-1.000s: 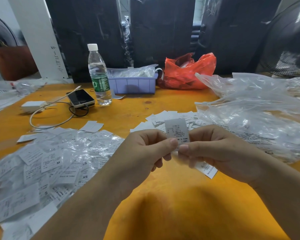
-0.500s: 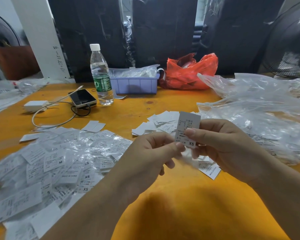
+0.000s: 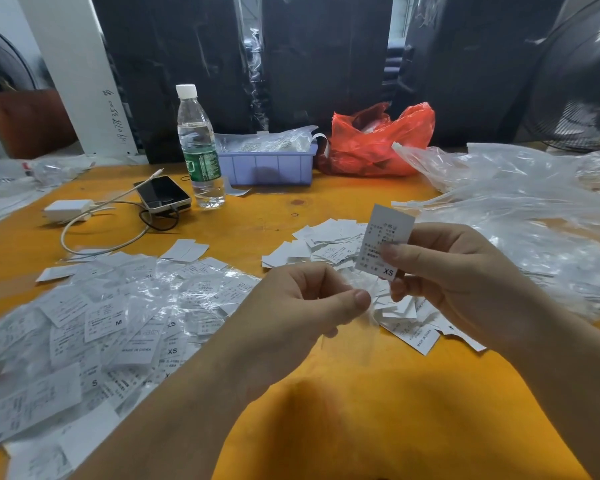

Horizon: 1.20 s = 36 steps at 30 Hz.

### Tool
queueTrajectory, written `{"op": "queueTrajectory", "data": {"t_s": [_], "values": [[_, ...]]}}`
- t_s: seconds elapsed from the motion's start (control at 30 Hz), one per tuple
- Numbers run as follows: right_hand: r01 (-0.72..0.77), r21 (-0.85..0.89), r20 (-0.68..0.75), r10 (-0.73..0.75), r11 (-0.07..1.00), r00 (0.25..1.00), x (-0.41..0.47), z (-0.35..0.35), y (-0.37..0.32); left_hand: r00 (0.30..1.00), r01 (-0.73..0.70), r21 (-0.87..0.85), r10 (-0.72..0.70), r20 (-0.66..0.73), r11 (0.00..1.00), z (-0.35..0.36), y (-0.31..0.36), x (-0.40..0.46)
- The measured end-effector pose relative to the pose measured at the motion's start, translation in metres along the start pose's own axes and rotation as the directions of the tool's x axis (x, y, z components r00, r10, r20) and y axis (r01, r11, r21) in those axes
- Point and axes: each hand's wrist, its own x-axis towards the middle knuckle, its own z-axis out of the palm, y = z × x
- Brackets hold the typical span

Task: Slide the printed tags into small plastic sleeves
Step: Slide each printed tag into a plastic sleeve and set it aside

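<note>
My right hand [image 3: 458, 282] pinches a white printed tag [image 3: 385, 237] marked XS and holds it upright above the table. My left hand [image 3: 291, 313] is just left of and below it, thumb and fingers pinching a small clear plastic sleeve [image 3: 361, 330] that hangs down, blurred. The tag is outside the sleeve and a small gap separates them. Behind and under my hands lies a loose pile of bare tags [image 3: 326, 244]. A wide heap of sleeved tags [image 3: 118, 323] covers the left of the orange table [image 3: 378, 410].
A water bottle [image 3: 198, 150], a phone [image 3: 163, 195] with cable and a white charger [image 3: 66, 209] stand at the back left. A purple tray [image 3: 267, 164] and a red bag [image 3: 378, 143] sit at the back. Crumpled clear plastic bags [image 3: 516, 220] fill the right side.
My hands have parted. The right hand carried the tag up and to the right, while the left hand stayed lower with the clear sleeve.
</note>
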Motion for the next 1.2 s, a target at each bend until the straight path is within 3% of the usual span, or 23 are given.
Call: {"op": "queueTrajectory", "data": {"t_s": [0.3,1.2], "values": [[0.057,-0.114,0.187,-0.035,0.992,0.982,-0.0008,-0.0068,-0.0026,0.988,-0.029,0.006,0.027,0.151,1.000,0.0026,0.0024,-0.0025],[0.197,-0.187,0.165,-0.167,0.962,0.972,0.0018,-0.0089,0.0007,0.978,-0.043,0.033,0.035,0.206,0.999,0.0023,0.0021,-0.0035]]}}
